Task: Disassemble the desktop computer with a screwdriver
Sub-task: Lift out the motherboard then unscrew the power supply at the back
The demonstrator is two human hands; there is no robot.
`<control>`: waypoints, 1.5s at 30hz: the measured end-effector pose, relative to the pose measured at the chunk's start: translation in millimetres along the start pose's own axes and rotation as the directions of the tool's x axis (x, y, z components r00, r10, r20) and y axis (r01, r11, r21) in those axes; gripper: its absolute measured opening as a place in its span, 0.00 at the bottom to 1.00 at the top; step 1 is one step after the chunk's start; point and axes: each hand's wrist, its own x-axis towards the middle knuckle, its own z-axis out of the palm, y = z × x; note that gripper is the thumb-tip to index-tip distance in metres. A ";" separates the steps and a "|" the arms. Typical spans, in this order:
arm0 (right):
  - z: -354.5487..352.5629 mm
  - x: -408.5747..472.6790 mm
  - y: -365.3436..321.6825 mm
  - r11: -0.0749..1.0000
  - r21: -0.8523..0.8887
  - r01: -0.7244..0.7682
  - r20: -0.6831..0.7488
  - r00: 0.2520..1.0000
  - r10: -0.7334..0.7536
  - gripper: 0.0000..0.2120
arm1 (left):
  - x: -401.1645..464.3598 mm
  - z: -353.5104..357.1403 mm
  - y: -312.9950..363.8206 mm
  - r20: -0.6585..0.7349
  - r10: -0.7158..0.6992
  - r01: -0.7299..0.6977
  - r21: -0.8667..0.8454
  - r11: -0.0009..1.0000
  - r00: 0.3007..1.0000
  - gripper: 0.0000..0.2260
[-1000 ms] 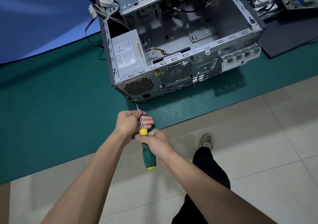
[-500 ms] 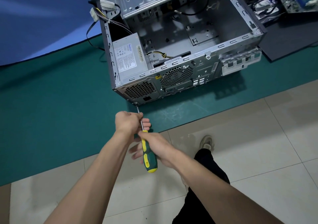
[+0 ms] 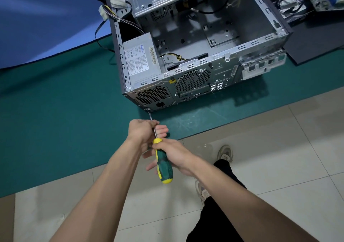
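Note:
An open grey computer case (image 3: pixel 258 42) lies on its side on a green mat (image 3: pixel 55 120), its rear panel facing me. The power supply (image 3: pixel 141 59) sits in its near left corner. A green and yellow screwdriver (image 3: pixel 163 164) points at the rear panel's lower left corner, its tip against a screw there (image 3: pixel 148 109). My right hand (image 3: pixel 173 153) grips the handle. My left hand (image 3: pixel 144 131) is curled round the metal shaft just ahead of the handle.
Loose cables with white connectors (image 3: pixel 116 1) hang over the case's far left edge. A dark side panel (image 3: pixel 316 42) and removed parts (image 3: pixel 297 1) lie to the right. Beige floor tiles (image 3: pixel 279 139) and my shoes (image 3: pixel 225 153) are below.
The right hand has shifted its hold on the handle, its fingers spreading below it, as the screwdriver stays on the same screw. The left hand keeps steadying the shaft.

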 end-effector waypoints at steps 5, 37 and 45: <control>-0.3 1.2 -4.9 0.986 -0.153 0.066 -0.138 0.987 -0.087 0.05 | 0.4 4.1 1.6 -0.095 0.045 -0.031 0.145 0.989 0.994 0.07; -12.1 -11.0 -4.3 0.996 -0.025 -0.082 -0.078 0.994 0.080 0.09 | 5.6 6.9 3.8 -0.059 0.029 -0.021 0.129 0.991 0.998 0.11; 2.7 -3.6 3.9 0.990 -0.138 0.037 -0.265 0.961 -0.073 0.12 | 6.9 1.1 -0.9 -0.111 0.020 -0.010 0.090 0.996 0.994 0.07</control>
